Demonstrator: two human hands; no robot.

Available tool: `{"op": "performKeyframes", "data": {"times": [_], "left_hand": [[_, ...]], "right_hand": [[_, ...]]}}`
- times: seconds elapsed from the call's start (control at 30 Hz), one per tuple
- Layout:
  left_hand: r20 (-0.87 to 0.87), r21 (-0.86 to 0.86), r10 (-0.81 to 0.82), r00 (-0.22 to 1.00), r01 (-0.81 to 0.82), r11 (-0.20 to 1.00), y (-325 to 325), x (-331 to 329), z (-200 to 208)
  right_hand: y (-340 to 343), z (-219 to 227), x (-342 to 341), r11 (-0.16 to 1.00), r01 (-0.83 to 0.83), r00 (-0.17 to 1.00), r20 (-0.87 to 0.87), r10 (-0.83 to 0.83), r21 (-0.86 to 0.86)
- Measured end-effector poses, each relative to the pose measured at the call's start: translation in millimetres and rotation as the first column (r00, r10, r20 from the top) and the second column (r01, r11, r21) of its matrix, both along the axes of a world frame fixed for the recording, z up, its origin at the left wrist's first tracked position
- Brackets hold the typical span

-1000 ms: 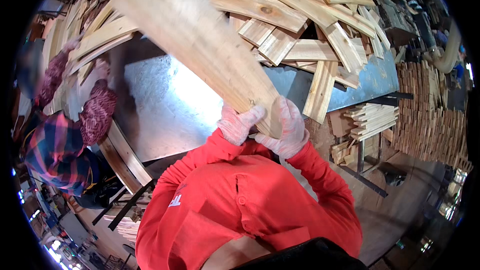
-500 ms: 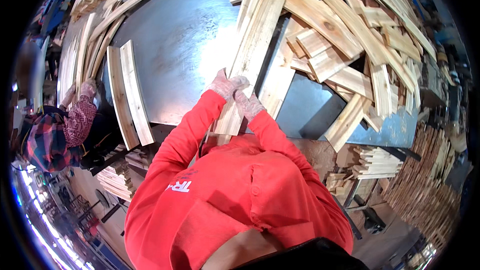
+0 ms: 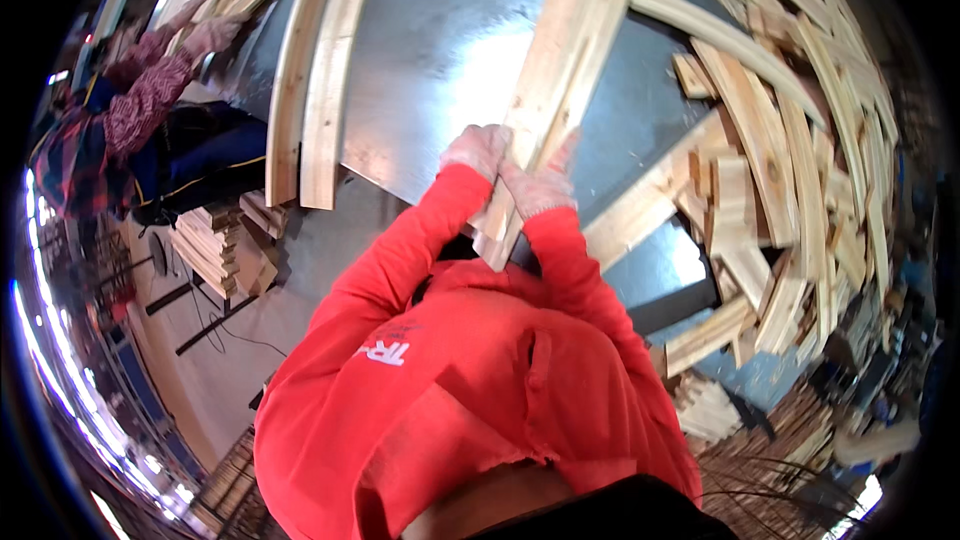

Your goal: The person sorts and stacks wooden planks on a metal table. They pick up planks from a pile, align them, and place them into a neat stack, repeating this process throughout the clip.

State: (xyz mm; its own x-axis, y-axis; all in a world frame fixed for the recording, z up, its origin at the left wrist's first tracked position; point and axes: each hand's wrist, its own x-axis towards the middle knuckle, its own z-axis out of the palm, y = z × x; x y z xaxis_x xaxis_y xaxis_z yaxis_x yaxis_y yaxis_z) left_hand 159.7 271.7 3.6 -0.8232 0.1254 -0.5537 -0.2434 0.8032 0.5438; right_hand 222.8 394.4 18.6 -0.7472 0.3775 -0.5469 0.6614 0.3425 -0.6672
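Both my hands, in pale knitted gloves, grip a small bundle of long wooden boards [image 3: 556, 50] that slants away from my chest over the table. My left hand [image 3: 478, 151] wraps the left edge near the close end. On the opposite edge, a little nearer to me, is my right hand [image 3: 543, 183], its thumb across the wood and its fingers partly hidden behind it. At least two boards lie against each other in the bundle, their near ends almost touching my red shirt.
Two boards [image 3: 333, 90] lie side by side over the left edge of the metal table [image 3: 425, 15]. A loose heap of wooden pieces [image 3: 765, 160] covers the right side. At far left, a co-worker's gloved hands [image 3: 210, 35] reach to other boards. Stacked wood [image 3: 205, 245] stands below.
My view has swung, so the table and heap sit differently. The bundle has been turned in my hands, showing another side, and my right hand now grips its right edge. The co-worker's hands have moved.
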Motion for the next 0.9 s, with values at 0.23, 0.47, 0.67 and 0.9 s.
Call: {"op": "performKeyframes", "data": {"times": [0.23, 0.47, 0.67, 0.9], "left_hand": [[-0.820, -0.236, -0.094, 0.565, -0.184, 0.954, -151, -34, -2], [-0.117, -0.180, 0.341, 0.933, -0.358, 0.916, -304, -72, 30], [0.021, -0.704, 0.045, 0.999, -0.017, 0.710, -230, -66, 22], [0.030, -0.236, 0.156, 0.987, -0.145, 0.961, -290, -74, 44]], "right_hand": [[-50, 8, -31, 0.988, -0.060, 0.995, -0.066, 0.070, 0.144], [-102, 2, -66, 0.980, -0.147, 0.959, -0.223, 0.175, 0.136], [-119, 0, -83, 0.986, -0.094, 0.974, -0.194, 0.119, 0.137], [-179, -5, -79, 0.977, -0.206, 0.913, -0.369, 0.172, -0.054]]}}
